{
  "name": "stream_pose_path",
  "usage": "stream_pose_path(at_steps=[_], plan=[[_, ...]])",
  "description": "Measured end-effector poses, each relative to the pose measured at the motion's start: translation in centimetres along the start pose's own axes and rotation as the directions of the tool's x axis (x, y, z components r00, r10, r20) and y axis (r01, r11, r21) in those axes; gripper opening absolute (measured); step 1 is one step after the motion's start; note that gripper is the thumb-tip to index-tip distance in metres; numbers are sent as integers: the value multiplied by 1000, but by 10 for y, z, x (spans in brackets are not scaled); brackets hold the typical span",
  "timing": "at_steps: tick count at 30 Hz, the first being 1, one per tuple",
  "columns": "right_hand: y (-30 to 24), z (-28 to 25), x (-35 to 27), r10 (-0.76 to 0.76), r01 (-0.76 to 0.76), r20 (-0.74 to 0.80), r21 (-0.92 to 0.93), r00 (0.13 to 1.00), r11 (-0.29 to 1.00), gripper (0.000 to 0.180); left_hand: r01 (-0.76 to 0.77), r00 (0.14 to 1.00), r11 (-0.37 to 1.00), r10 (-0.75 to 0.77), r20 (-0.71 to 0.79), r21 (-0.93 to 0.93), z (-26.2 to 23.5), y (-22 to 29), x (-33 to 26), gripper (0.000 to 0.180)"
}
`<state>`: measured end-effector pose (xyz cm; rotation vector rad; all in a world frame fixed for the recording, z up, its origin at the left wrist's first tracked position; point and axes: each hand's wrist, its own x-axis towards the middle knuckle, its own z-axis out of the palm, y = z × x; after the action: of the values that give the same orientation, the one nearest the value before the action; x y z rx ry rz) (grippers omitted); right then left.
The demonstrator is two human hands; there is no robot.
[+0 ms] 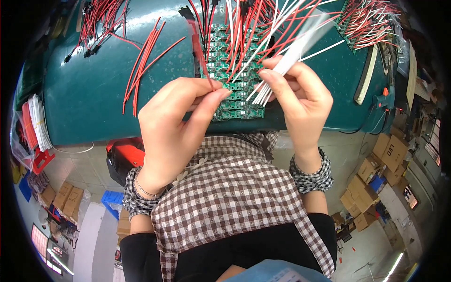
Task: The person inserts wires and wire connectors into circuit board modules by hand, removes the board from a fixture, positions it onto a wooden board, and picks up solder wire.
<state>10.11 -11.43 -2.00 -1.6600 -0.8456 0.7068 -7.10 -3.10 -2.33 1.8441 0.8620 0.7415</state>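
Pinching by both hands is seen over the green circuit boards [235,114], which are laid out in a block at upper centre of the frame on the teal table [94,98]. A red wire [203,61] is gripped between thumb and index finger of the left hand [181,110], low end down at the left column. Whether the tip is touching a pad cannot be told; it is covered by the fingertips. A bunch of white wires [293,54] is pinched in the right hand [303,89], bottom ends fanned just above the right side of the block; blurred higher up.

For good placement, the red wire is probably best gripped close to its end, so the tip can be steered onto one pad only. White ends should be held clear of the left fingertips and roughly level. Upright wires [237,40] at upper centre are crowded, so snagging looks likely; sideways sweeps are best avoided. Loose red wires [137,82] at upper left are lying within easy reach.
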Motion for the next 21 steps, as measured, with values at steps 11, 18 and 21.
stream_pose_path(at_steps=[11, 18, 21], plan=[[5, 7, -5, -239, 234, -25, -134, 971, 963, 13, 56, 996, 992, -63, -60, -113, 10, -3, 2, 11], [7, 8, -4, -264, 257, -18, -175, 964, 950, 13, 30, 997, 999, -32, -75, -33, 12, -3, 2, 12], [7, 8, -4, -282, 273, -13, -200, 959, 941, 12, 7, 996, 1000, -8, -84, -12, 12, -5, 2, 13]])
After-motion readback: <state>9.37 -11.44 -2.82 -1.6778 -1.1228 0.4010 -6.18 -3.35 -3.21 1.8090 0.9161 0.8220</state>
